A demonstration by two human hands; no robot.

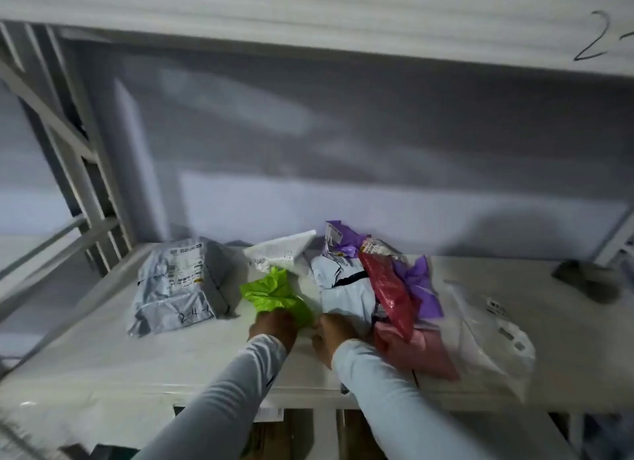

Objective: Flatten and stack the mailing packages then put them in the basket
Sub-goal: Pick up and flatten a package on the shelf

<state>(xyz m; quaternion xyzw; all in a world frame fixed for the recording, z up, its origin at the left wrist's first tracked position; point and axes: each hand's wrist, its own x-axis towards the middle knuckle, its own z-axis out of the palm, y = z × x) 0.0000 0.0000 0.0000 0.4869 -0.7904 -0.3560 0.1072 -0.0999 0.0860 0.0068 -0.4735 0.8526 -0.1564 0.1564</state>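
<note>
Several crumpled mailing packages lie on a white shelf point(103, 367). A grey package with a label point(178, 281) sits at the left. A lime-green package point(271, 293) lies in the middle, and my left hand point(274, 325) grips its near end. A white package point(281, 253) lies behind the green one. My right hand point(331, 336) rests at the near edge of a pale blue-white package point(346, 288); its fingers are blurred. Red point(391, 295), purple point(418, 284), pink point(422, 350) and clear point(490, 336) packages are piled to the right.
A second white shelf board point(308, 23) hangs overhead, marked with a handwritten number. White frame posts point(68, 144) stand at the left. A dark grey object point(586, 277) lies at the far right of the shelf. No basket is in view.
</note>
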